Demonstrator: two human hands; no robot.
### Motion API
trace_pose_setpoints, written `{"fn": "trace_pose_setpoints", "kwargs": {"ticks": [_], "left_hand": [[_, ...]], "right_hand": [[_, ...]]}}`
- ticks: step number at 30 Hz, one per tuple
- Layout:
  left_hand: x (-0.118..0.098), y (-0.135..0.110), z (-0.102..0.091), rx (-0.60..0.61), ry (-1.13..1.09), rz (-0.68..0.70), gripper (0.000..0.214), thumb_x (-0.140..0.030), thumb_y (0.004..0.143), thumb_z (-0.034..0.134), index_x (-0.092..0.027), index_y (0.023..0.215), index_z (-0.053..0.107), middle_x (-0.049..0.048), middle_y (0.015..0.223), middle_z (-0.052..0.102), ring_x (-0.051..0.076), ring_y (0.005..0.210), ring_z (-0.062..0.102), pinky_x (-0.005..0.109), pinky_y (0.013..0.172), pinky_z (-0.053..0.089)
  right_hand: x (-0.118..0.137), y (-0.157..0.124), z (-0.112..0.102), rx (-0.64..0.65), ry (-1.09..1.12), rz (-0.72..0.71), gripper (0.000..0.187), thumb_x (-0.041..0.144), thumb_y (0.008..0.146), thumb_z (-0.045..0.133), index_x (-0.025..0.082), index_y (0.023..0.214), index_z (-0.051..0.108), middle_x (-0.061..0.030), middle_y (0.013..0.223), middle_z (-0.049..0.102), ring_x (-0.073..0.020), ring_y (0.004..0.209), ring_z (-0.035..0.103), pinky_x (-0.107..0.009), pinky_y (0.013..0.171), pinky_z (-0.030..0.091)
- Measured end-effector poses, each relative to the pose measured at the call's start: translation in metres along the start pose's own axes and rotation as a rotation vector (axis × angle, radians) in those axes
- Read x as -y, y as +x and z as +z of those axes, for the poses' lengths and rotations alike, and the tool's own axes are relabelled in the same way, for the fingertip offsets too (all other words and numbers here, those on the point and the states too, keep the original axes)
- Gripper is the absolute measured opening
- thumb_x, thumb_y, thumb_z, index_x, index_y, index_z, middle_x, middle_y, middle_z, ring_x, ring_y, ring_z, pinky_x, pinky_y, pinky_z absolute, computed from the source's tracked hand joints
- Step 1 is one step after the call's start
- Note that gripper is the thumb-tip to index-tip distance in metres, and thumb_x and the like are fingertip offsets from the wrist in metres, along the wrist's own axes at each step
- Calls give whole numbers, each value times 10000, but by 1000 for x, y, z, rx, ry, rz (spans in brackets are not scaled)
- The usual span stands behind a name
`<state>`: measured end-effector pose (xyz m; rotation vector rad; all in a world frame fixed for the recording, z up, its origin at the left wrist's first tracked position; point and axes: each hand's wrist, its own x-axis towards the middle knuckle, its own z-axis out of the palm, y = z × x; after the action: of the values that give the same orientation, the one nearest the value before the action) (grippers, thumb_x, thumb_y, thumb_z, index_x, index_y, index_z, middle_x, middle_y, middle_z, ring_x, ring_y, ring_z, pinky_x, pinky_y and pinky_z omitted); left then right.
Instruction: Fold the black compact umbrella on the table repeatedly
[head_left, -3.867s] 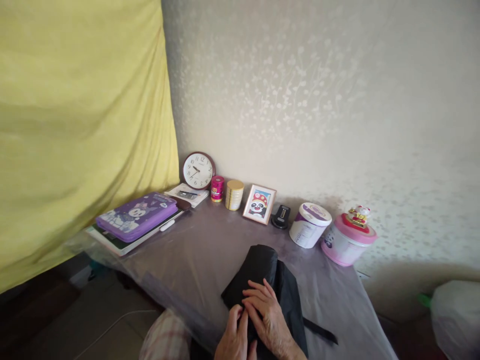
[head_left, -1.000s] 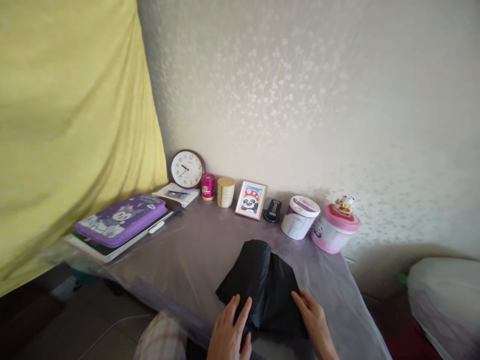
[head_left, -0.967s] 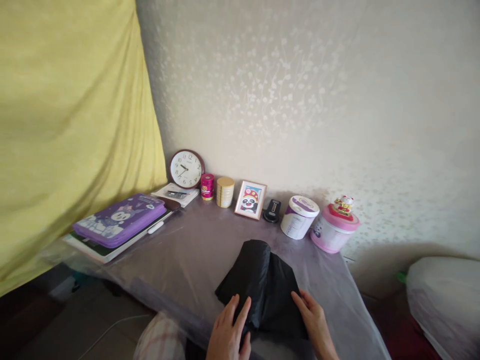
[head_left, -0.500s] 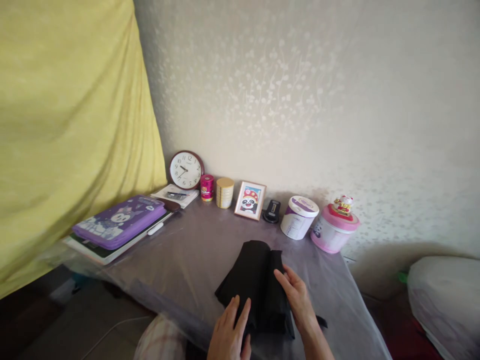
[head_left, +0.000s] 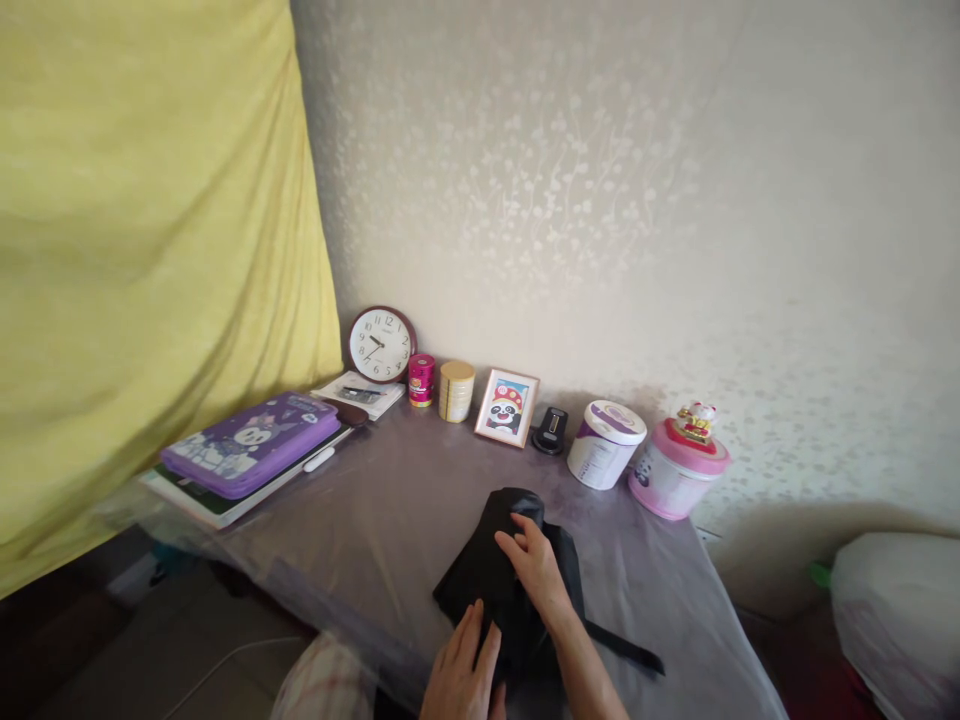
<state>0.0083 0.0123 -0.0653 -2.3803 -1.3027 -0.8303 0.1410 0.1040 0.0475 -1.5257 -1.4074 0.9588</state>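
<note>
A folded black garment [head_left: 480,575] lies on the plastic-covered table [head_left: 390,500] just in front of me, with a black strap [head_left: 626,650] trailing out to the right. My left hand [head_left: 463,675] rests flat on the near edge of the garment, fingers stretched out. My right hand [head_left: 534,562] reaches across the middle of the garment. Its fingers are curled on the folded-over cloth near the far end, and I cannot tell whether they grip it.
Along the wall stand a round clock [head_left: 382,343], a pink tin [head_left: 421,380], a gold tin [head_left: 456,390], a framed panda picture [head_left: 507,407], a small black device [head_left: 550,430], a white tub [head_left: 605,458] and a pink tub [head_left: 677,478]. A purple case [head_left: 251,442] lies at left beside a yellow curtain [head_left: 150,250].
My right hand has moved from the garment's right edge over to its middle, folding the right side inward and uncovering the strap. My left hand has stayed put.
</note>
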Motion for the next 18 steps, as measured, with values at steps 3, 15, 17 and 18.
{"fn": "trace_pose_setpoints", "kwargs": {"ticks": [3,15,17,18], "left_hand": [[-4,-1,0,-5,-28,-61,659,-106,640,487,-72,1293,404,155,1239,585,229,1101,584,270,835,524],[-26,15,-15,187,15,-236,859,-12,573,478,-314,1370,371,99,1262,568,268,1137,550,337,866,483],[-25,18,-17,238,3,-243,846,-26,561,490,-304,1355,405,104,1243,579,276,1136,546,341,874,476],[-25,19,-18,256,-12,-251,833,-35,562,494,-293,1351,417,104,1237,582,276,1133,545,339,878,473]], "right_hand": [[-4,4,2,22,-30,-11,482,406,738,554,106,1114,533,87,509,414,-113,472,442,-210,400,384],[-11,4,3,22,-128,-70,438,347,781,543,122,1156,523,59,548,518,-133,513,527,-220,462,417],[-8,3,3,29,-137,-80,419,328,782,557,137,1154,536,48,560,565,-138,527,566,-223,502,427],[-7,2,3,45,-133,-89,410,335,794,553,145,1157,538,44,564,584,-138,526,580,-226,518,434]]}}
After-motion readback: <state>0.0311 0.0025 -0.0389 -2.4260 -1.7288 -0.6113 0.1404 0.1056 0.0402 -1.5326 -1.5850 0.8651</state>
